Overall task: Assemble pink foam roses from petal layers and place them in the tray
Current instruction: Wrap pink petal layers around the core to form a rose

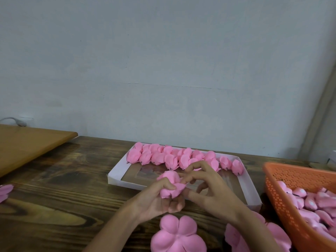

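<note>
My left hand (158,199) grips a pink foam rose (171,184) from below, fingers curled round its base, just in front of the white tray (116,176). My right hand (209,190) touches the rose's right side, with thumb and fingertips at its petals and the other fingers spread. Several finished pink roses (181,157) lie in rows along the tray's far side. A flat pink petal layer (177,235) lies on the table below my hands. More petal layers (236,237) lie under my right forearm.
An orange perforated basket (278,193) at the right holds several pink rose buds (309,202). A lighter wooden board (27,142) lies at the far left. A pink petal piece (5,192) sits at the left edge. The dark wooden table (63,197) meets a grey wall.
</note>
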`<state>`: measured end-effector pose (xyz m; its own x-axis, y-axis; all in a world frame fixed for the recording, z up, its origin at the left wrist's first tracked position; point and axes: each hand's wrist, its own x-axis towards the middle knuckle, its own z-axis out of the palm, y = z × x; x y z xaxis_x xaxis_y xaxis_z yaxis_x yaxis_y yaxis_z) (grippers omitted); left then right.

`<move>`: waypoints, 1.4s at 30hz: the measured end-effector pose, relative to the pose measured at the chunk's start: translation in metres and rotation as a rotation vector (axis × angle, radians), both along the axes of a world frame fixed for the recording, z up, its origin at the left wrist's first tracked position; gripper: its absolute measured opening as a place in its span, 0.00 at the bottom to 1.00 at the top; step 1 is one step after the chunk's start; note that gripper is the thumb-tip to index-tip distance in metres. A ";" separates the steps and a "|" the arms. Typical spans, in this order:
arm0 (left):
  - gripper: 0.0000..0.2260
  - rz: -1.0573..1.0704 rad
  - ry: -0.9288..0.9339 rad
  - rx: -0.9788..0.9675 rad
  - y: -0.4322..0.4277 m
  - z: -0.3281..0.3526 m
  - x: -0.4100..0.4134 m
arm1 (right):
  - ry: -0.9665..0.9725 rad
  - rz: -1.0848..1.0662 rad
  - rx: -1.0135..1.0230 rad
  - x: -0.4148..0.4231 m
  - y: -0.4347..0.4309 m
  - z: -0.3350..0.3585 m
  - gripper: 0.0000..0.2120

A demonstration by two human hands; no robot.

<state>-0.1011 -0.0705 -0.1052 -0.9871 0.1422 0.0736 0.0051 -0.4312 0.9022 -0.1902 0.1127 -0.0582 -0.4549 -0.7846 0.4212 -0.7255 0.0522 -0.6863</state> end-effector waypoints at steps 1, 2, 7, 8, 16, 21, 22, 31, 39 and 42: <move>0.06 -0.010 0.019 0.005 0.000 0.001 0.000 | 0.031 -0.007 -0.003 0.000 0.000 -0.001 0.14; 0.07 -0.033 0.037 -0.004 0.000 0.001 0.001 | 0.064 -0.014 -0.003 0.000 0.000 -0.002 0.14; 0.09 -0.055 0.064 -0.031 -0.001 0.001 0.003 | 0.144 -0.037 -0.013 -0.004 -0.003 -0.007 0.09; 0.09 -0.036 0.071 -0.041 -0.001 0.000 0.004 | 0.162 -0.049 -0.015 -0.005 -0.002 -0.008 0.08; 0.11 0.022 0.000 -0.171 0.003 0.006 0.010 | 0.203 -0.058 -0.022 -0.003 -0.005 -0.009 0.09; 0.04 0.065 -0.023 -0.132 0.006 0.009 0.011 | 0.034 0.012 -0.037 0.003 -0.004 -0.004 0.11; 0.03 0.064 -0.036 -0.110 0.006 0.010 0.012 | 0.017 0.026 -0.035 0.003 -0.004 -0.003 0.08; 0.16 -0.075 -0.084 -0.011 0.000 0.012 0.013 | -0.002 0.038 -0.031 0.004 -0.004 -0.001 0.17; 0.20 -0.085 -0.052 0.147 -0.002 0.011 0.011 | -0.028 0.019 -0.061 0.008 -0.004 0.001 0.21; 0.22 -0.130 0.001 0.168 -0.004 0.010 0.010 | -0.100 0.078 -0.106 0.008 -0.004 0.000 0.12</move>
<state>-0.0911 -0.0744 -0.0951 -0.9610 0.2545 0.1080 -0.0597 -0.5726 0.8177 -0.1820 0.1083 -0.0584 -0.4387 -0.7726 0.4589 -0.6520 -0.0778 -0.7543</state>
